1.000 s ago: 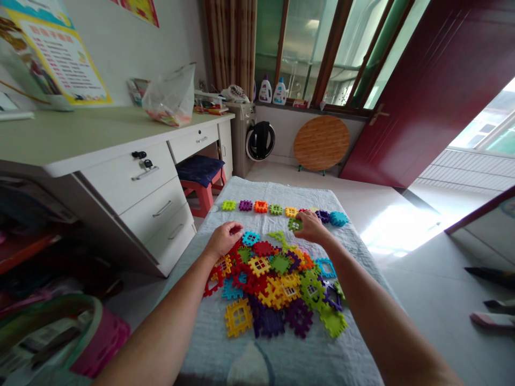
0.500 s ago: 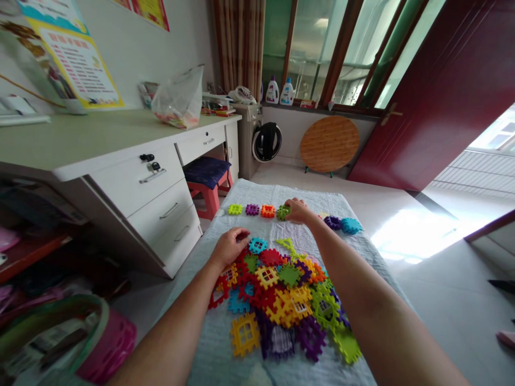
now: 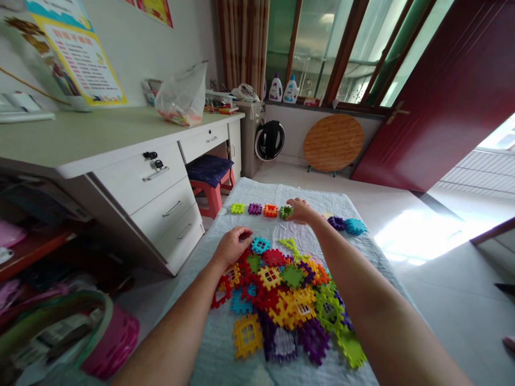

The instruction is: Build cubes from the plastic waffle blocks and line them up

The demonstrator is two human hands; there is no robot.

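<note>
A loose heap of notched plastic building pieces [image 3: 292, 276] in red, yellow, green, purple and blue lies on the cloth-covered table [image 3: 277, 190]. My left hand [image 3: 234, 245] rests at the heap's far left edge, fingers loosely curved and apart, beside a blue window piece [image 3: 260, 245]. Farther away, my right hand [image 3: 301, 211] has its fingertips at the right side of a green block [image 3: 286, 213]. That block ends a row with an orange block [image 3: 271, 210], a purple block [image 3: 255, 208] and a lime block [image 3: 237, 208].
Right of my right hand are a dark purple block [image 3: 336, 223] and a blue block [image 3: 356, 226], with a pale piece partly hidden by my arm. A white desk [image 3: 120, 126] stands left, a stool [image 3: 211, 174] beneath it. A pink basket [image 3: 116, 343] is at lower left.
The whole view has shifted slightly to the right. Both hands keep nearly the same places, my right hand still at the green block and my left by the heap.
</note>
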